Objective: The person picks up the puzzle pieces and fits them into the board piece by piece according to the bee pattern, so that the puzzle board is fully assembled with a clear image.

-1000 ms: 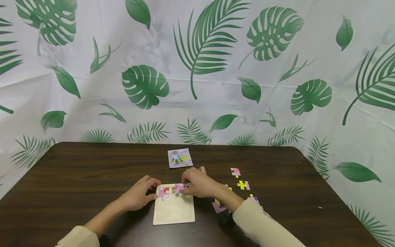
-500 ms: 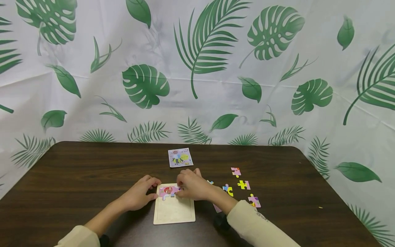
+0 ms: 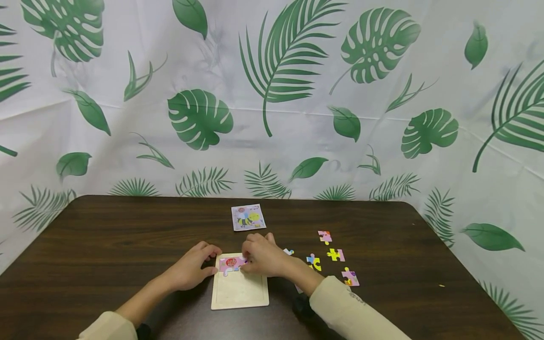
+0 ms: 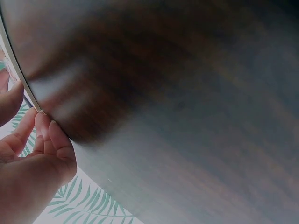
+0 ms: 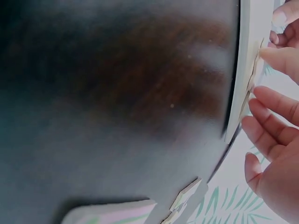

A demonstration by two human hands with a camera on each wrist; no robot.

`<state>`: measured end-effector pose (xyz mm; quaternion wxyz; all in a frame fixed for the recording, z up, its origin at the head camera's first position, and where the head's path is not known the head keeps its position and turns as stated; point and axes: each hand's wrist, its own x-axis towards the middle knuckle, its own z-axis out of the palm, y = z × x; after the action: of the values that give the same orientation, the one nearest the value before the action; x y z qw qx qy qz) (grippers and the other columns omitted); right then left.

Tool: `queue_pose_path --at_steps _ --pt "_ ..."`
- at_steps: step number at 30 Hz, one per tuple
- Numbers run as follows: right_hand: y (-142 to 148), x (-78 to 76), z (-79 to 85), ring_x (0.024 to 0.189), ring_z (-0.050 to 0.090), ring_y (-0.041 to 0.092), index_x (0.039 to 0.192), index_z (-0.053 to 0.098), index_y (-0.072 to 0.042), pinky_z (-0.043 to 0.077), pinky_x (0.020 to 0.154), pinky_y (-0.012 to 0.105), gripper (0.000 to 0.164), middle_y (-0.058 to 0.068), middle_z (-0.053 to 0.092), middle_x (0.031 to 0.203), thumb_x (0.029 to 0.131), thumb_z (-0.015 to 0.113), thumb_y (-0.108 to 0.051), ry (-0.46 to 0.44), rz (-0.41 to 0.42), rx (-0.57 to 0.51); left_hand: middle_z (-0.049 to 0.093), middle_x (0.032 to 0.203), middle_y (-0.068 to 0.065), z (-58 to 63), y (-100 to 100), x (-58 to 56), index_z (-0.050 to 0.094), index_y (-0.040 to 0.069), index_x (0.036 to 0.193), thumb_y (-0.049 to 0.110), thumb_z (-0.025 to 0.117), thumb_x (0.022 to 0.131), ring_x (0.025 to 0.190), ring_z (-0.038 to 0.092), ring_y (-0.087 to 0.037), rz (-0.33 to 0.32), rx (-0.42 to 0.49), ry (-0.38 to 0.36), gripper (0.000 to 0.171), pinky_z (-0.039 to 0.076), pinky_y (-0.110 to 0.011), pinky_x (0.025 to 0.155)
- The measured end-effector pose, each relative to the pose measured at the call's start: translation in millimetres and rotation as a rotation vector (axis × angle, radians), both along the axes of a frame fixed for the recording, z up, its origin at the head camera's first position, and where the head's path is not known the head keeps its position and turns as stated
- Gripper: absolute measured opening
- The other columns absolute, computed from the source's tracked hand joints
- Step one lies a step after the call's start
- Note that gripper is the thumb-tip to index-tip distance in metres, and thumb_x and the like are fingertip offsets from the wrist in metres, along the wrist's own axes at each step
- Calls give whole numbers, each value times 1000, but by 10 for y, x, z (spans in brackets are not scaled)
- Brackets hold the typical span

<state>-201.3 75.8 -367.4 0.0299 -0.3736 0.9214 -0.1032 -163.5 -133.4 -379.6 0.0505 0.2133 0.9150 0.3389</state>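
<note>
Bracing hand: the left hand (image 3: 190, 269), thumb and fingers spread apart, touching the left edge and far left corner of the wooden board (image 3: 240, 293).
Pinching hand: the right hand (image 3: 264, 255), thumb and fingertips clamped, as far as I can see, on the edge piece (image 3: 239, 261); its right end is hidden from me.
Edge piece, location: inside the board along its far side, beside the corner piece (image 3: 223, 266); a printed red circle spans the two.
Edge piece, handling: light and stiff, I judge; printed face probably smooth and rather slippery; knobs the likeliest part to chip.
Edge piece, hold: opposite edges, clear of the knobs, fingertips only.
Board, handling: flat on the tabletop (image 3: 127, 241); rigid, and I expect light enough to skid unless braced; best held by its raised rim.
Loose pieces (image 3: 334, 255): spread right of the board, some partly behind the right arm; thin, so I would lift them by an edge.
Picture card (image 3: 248, 218): beyond the board, bee print; likely bendable, a corner hold.
</note>
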Motion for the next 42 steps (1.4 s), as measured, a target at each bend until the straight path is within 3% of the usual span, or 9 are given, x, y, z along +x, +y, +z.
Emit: queue_pose_path --at_steps 19,27,42 --pt "51 17 9 88 45 9 90 65 -16 24 72 31 18 -10 48 83 78 71 -27 -53 -17 4 49 97 -5 -1 -17 -12 57 2 106 7 68 81 88 50 -22 -29 -2 21 28 44 -39 79" --pt "67 10 -4 87 44 9 88 66 -17 23 71 30 13 -9 47 83 80 70 -26 -62 -4 -9 49 97 -5 -5 -12 -13 57 2 106 6 68 81 88 50 -21 -19 0 12 27 44 -40 79" --pt "81 15 -70 89 44 10 85 65 -18 24 71 29 12 -9 48 85 79 71 -26 -60 -2 -31 49 95 -4 -71 -17 2 57 2 104 6 67 81 87 50 -22 -48 -9 73 26 44 -38 78"
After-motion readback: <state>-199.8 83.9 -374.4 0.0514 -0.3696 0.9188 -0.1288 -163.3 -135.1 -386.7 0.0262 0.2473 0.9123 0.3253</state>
